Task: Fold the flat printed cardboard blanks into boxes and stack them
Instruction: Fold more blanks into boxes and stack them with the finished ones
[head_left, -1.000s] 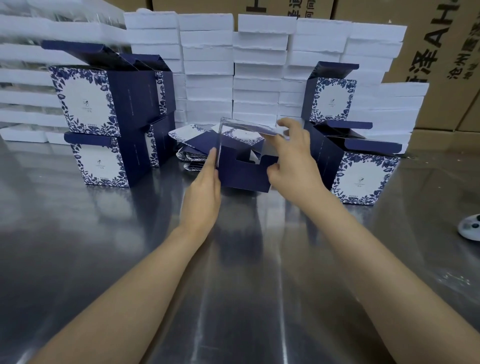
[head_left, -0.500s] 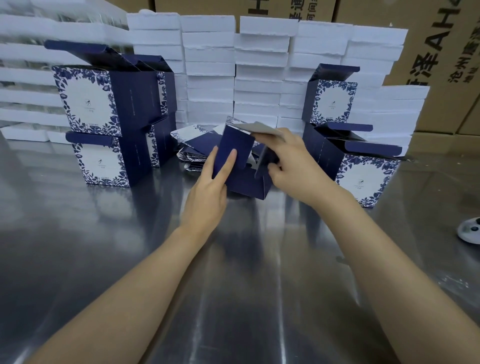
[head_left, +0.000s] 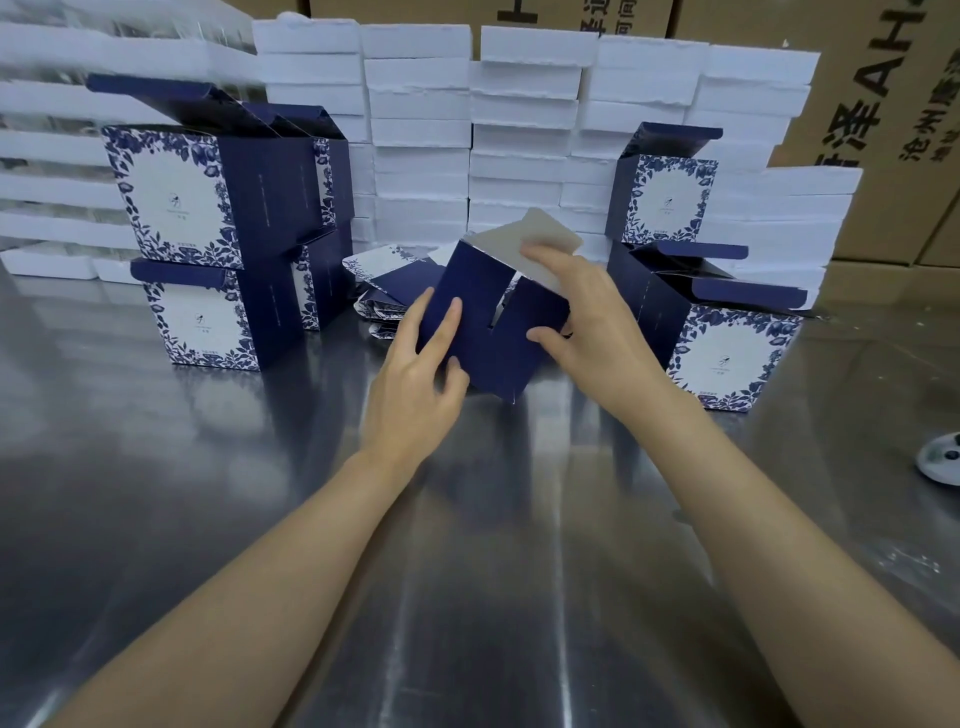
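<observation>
I have a half-folded navy box (head_left: 493, 332) tilted between both hands, its near corner touching the steel table (head_left: 260, 519) at mid-scene. My left hand (head_left: 415, 384) clamps its left panel, fingers spread flat on the face and thumb below. My right hand (head_left: 587, 322) grips the right side, fingers pressing down on a pale grey flap (head_left: 519, 239) at the top. Flat blanks (head_left: 389, 275) lie just behind. Finished boxes stand stacked at far left (head_left: 208, 234) and right (head_left: 727, 312).
</observation>
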